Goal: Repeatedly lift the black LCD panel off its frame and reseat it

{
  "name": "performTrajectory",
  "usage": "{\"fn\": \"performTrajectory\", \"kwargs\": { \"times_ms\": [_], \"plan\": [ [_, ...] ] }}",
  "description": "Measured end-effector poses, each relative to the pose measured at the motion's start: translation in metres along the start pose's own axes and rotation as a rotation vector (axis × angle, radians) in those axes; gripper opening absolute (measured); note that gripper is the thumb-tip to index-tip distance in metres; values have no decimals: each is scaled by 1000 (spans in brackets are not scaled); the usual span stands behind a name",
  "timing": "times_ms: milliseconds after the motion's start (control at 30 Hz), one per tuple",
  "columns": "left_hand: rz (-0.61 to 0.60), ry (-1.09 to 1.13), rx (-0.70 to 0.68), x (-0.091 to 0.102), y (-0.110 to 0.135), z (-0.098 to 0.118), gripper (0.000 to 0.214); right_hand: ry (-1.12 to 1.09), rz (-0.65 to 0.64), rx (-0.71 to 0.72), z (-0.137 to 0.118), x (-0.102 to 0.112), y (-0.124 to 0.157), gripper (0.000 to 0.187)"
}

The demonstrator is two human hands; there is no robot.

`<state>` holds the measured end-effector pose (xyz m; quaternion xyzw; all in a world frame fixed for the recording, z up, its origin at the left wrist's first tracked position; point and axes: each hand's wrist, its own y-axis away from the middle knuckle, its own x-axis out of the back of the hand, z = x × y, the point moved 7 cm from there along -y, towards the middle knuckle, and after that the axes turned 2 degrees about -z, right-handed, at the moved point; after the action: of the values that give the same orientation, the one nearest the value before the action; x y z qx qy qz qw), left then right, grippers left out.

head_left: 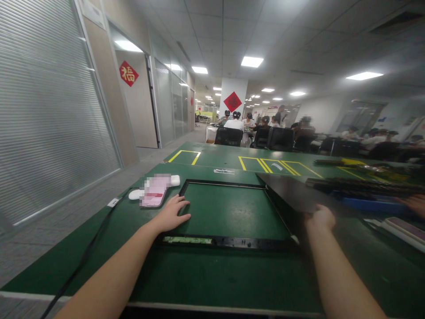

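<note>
A thin black rectangular frame (232, 242) lies on the green table, with the tabletop showing through its middle. Along its near side runs a green strip (187, 240) that resembles a circuit board. Over the frame's left side rests my left hand (172, 213), fingers spread and not closed round anything. My right hand (320, 218) is closed on the edge of a dark flat sheet (292, 192), tilted up at the frame's right side. Motion blurs the sheet's right part, and I cannot tell whether it touches the frame.
Left of the frame lie a pink phone (154, 195), partly pixelated, and a black cable (89, 248). To the right are a blue tray (361, 201), dark strips and another person's hand (415, 204). Yellow tape outlines (262, 165) mark the table's far part. People sit beyond.
</note>
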<state>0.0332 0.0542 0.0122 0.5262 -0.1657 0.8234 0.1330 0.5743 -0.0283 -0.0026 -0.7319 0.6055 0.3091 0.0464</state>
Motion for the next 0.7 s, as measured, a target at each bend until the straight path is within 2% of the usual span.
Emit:
{"fn": "performTrajectory", "kwargs": {
  "times_ms": [367,533,700],
  "plan": [
    [11,-7,-17,-3,-2,-5,65,-16,37,-79,28,8,-30,28],
    [-17,-27,-12,-4,-2,-5,66,-48,-16,-90,39,7,-45,29],
    [-3,-6,-18,-2,-1,-4,66,-5,-28,-87,39,8,-48,30]
  ]
}}
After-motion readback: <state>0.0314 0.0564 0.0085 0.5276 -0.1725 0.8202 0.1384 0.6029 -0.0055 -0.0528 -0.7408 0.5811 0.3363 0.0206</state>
